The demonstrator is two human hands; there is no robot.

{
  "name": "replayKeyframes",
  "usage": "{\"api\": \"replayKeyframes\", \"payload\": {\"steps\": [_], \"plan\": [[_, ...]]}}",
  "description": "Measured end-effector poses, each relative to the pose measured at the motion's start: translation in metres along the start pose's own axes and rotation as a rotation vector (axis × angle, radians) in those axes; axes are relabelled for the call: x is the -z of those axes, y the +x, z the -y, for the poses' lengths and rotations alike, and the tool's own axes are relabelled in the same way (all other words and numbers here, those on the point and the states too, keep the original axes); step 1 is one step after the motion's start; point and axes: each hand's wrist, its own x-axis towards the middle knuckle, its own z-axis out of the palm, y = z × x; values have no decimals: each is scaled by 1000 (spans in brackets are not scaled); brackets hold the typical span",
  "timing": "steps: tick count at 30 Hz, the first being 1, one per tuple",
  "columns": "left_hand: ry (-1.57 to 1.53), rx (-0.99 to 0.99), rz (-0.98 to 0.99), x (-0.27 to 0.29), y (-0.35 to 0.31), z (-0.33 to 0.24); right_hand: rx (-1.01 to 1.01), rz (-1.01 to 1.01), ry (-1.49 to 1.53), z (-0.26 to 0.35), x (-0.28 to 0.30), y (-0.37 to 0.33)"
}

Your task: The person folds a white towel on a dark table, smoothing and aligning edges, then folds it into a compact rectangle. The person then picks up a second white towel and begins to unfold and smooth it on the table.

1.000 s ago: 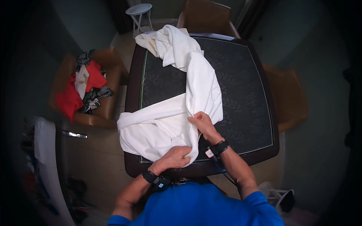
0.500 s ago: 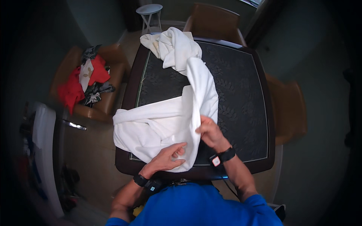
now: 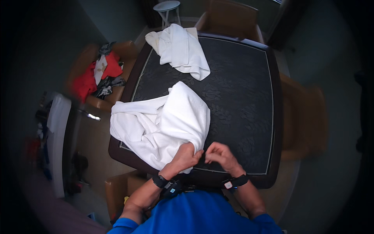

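A thick white terry cloth (image 3: 183, 113) lies bunched over the near left part of the dark table, one broad flap folded across its right side. My left hand (image 3: 184, 156) is closed on its near right edge, with folds partly covering the fingers. Just right of it, my right hand (image 3: 223, 156) hovers over the tabletop, fingers curled in and thumb close to the fingertips. Nothing shows between them, and a small gap separates this hand from the cloth. A second white terry cloth (image 3: 181, 48) rests loosely folded at the table's far left corner.
The dark patterned table (image 3: 241, 105) has a raised wooden rim. Brown chairs stand at its far side (image 3: 230, 19) and right (image 3: 304, 117); a left one holds a pile of red, white and patterned clothes (image 3: 102, 74). A small white stool (image 3: 166, 6) is behind.
The near cloth's raised part has come down toward me and left, apart from the far cloth. My left hand has closed on the edge; my right hand has let go.
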Motion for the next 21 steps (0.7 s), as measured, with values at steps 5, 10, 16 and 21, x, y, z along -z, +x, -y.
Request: {"api": "replayKeyframes", "payload": {"steps": [5, 10, 16, 21], "plan": [[192, -42, 220, -4, -6, -12, 331, -190, -613, 31, -12, 34], [261, -72, 340, -20, -10, 15, 207, -131, -1003, 19, -28, 81], [40, -15, 319, -20, -27, 33, 218, -22, -1073, -1, -27, 115], [-259, -23, 147, -3, -27, 28, 134, -13, -588, 27, -20, 112]]}}
